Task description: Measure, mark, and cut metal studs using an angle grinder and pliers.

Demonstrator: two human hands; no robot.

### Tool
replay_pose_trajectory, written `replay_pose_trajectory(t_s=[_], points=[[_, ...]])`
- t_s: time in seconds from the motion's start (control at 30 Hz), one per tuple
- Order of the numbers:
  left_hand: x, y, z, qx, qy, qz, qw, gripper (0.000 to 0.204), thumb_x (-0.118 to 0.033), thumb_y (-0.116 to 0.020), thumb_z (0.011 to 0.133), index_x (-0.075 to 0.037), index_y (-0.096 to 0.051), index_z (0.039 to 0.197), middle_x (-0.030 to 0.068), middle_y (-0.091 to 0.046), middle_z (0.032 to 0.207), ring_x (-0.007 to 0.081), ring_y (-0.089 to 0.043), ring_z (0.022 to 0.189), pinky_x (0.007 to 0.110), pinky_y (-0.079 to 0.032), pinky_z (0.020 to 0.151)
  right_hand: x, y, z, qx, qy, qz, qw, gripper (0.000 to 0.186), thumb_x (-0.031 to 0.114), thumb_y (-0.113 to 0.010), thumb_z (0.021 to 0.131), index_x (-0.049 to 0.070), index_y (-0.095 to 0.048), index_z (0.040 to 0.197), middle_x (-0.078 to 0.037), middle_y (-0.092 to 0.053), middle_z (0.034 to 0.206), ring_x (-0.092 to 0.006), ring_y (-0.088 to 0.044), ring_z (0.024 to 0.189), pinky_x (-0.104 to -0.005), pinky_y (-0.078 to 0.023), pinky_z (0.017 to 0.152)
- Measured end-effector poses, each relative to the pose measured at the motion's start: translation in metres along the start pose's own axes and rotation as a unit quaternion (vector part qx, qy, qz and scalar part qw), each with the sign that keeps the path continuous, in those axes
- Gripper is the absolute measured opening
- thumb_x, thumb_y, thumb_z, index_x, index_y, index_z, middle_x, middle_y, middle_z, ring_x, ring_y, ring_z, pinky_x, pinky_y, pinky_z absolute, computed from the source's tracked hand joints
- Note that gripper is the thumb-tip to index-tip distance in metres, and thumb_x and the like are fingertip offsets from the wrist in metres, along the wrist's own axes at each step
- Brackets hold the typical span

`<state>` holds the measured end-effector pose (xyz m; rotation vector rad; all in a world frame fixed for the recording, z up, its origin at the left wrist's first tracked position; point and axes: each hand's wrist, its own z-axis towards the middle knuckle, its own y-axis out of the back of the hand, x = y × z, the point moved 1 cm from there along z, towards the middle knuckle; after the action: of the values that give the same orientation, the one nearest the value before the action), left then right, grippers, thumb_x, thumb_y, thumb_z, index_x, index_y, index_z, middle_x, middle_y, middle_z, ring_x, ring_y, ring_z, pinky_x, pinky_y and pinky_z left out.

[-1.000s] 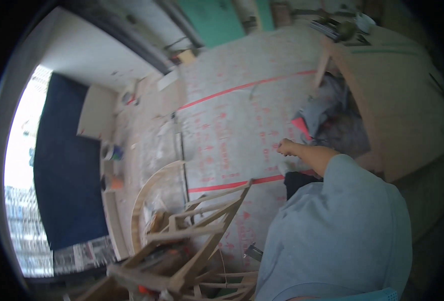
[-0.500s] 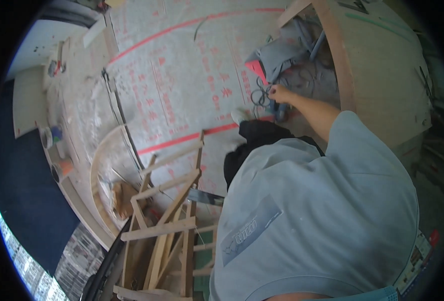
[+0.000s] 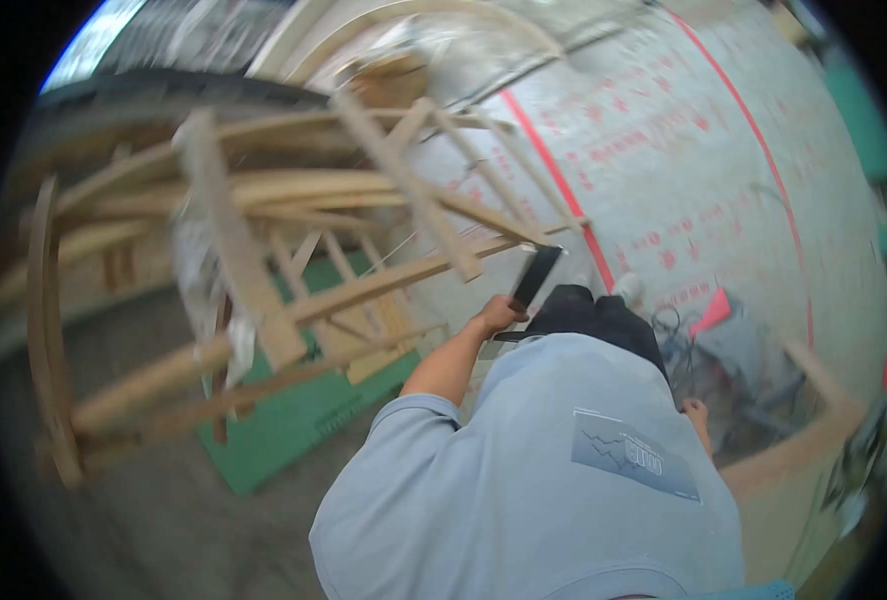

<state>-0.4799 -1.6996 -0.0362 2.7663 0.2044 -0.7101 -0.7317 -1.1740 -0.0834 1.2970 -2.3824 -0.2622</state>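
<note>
pale floor sheeting (image 3: pixel 728 170); left grip (image 3: pixel 500 314) clamped on flat black bar (image 3: pixel 536 277); right grip (image 3: pixel 696 412) unclear.

Black tool (image 3: pixel 537 277), pale-blue shirt (image 3: pixel 503 490)

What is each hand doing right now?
Left hand: closed, holding a dark, flat object.
Right hand: only partly clear; cannot tell whether it is open or closed.
</note>
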Motion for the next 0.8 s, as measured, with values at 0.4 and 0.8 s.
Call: replay_pose_trajectory(t_s=[0.4,0.8], points=[[-0.003,0.035,-0.015,0.048,-0.128,0.148,0.98,0.027,-0.021,-0.07,0.081,-0.002,-0.063,0.099,0.0116,-0.065,0.086,0.025,-0.062,0.077,0.043,-0.048,0.065,0.212,-0.023,0.133,0.041,0.23,0.246,0.941,0.026,0.022,-0.056,0.088,0.006,-0.064,0.108,-0.012,-0.067,0.101,-0.0268,-0.064,0.089,-0.0395,-0.053,0.078],[0.065,0.049,0.054,0.256,-0.119,0.274,0.919,0.035,-0.019,-0.072,0.079,-0.003,-0.06,0.108,0.0114,-0.064,0.096,0.026,-0.061,0.085,0.044,-0.047,0.067,-0.017,-0.236,-0.122,-0.314,0.118,0.15,0.93,0.03,0.029,-0.067,0.077,0.006,-0.062,0.097,-0.015,-0.068,0.091,-0.0294,-0.066,0.088,-0.042,-0.051,0.074]])
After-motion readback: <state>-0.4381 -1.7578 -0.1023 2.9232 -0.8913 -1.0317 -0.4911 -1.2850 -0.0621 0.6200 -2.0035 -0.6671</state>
